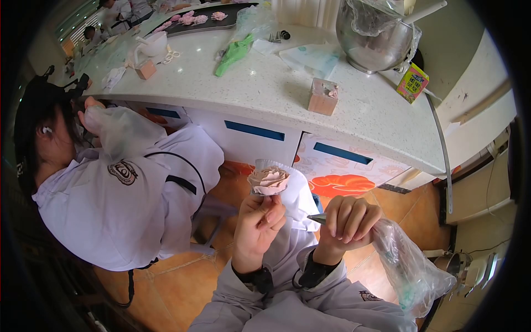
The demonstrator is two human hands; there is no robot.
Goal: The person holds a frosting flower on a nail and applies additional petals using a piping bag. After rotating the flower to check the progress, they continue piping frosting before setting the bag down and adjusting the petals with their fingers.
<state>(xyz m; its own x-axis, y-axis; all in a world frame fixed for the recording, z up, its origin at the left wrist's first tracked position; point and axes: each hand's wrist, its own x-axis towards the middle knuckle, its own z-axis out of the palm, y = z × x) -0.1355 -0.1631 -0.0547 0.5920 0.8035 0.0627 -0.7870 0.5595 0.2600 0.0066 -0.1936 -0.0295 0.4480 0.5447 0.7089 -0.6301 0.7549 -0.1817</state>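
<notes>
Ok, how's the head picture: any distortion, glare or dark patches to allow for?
Head view: strong fisheye, with the counter edge bowing and black corners; head view: small glints on the countertop, pale washed-out floor tiles below the right hand; head view: piped flower above the left hand reads clearly.

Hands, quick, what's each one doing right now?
Left hand: closed, holding up the pink flower from beneath.
Right hand: closed around the piping bag.
</notes>
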